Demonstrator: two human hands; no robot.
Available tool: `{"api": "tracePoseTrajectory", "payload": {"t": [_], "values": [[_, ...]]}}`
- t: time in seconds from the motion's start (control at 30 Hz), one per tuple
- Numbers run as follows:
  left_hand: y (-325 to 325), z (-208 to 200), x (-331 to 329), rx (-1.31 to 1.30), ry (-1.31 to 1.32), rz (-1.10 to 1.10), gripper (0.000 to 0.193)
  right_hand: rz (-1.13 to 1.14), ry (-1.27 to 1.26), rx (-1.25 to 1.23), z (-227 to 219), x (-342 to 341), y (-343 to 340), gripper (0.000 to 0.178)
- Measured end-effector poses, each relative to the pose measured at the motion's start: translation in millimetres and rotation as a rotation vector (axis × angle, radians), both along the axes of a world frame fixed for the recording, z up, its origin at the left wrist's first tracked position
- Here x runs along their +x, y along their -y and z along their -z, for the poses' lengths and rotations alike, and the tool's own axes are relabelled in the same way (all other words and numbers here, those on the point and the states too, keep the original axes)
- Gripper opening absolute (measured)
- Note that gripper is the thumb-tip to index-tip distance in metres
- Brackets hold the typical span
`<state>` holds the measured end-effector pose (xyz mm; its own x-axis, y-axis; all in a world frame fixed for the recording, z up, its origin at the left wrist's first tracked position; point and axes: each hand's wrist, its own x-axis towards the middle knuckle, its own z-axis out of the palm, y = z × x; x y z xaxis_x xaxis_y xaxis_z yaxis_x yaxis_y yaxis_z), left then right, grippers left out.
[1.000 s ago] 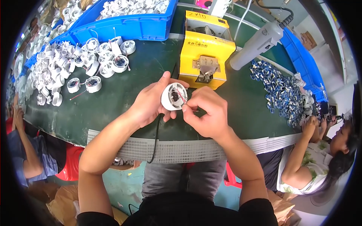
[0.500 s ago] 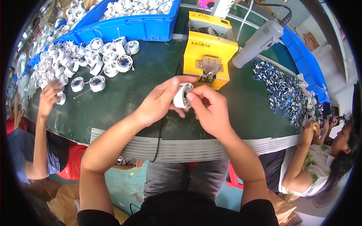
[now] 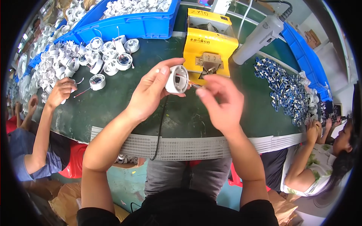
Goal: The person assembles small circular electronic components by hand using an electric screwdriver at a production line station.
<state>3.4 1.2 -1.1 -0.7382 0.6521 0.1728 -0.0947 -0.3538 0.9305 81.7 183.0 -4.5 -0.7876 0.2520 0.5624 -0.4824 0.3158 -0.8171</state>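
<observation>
My left hand (image 3: pixel 149 88) grips a round white plastic housing (image 3: pixel 177 79), fingers and thumb wrapped about its side. Its open face is turned to the right, and a small dark part shows inside. Thin wires (image 3: pixel 193 83) in reddish and pale colours stick out of the housing toward my right hand (image 3: pixel 224 100). That hand's thumb and fingers are closed around the wire ends, slightly smeared by motion. Just beyond both hands stands a yellow machine (image 3: pixel 209 45) with a metal block on its front.
Several white housings (image 3: pixel 110 67) lie left, before a blue bin (image 3: pixel 151 24) of white parts. One wired housing (image 3: pixel 97 82) sits near a co-worker's hand (image 3: pixel 62 90). A grey cylindrical tool (image 3: pixel 258 39) and a pile of small blue parts (image 3: pixel 284 90) are right. A black cable (image 3: pixel 161 124) crosses the table edge.
My left hand has tilted the housing and shifted slightly left. My right hand has drawn back rightward from inside it, with wires now showing. The co-worker's hand has moved onto a housing at left.
</observation>
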Motion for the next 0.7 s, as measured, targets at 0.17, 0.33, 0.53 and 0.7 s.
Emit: {"api": "tracePoseTrajectory", "payload": {"t": [0.17,0.33,0.53,0.7], "values": [[-2,0,7,0.006,0.059,0.126,0.052,-0.267,0.184,-0.280,-9,7,-5,0.020],[-5,2,11,0.052,0.159,0.189,0.054,-0.308,0.148,-0.184,-3,0,-1,0.024],[-6,3,18,0.169,0.245,0.263,0.050,-0.180,0.150,-0.106,3,3,6,0.025],[-11,3,24,0.138,0.104,0.225,0.067,0.021,-0.052,0.197,1,1,4,0.026]]}}
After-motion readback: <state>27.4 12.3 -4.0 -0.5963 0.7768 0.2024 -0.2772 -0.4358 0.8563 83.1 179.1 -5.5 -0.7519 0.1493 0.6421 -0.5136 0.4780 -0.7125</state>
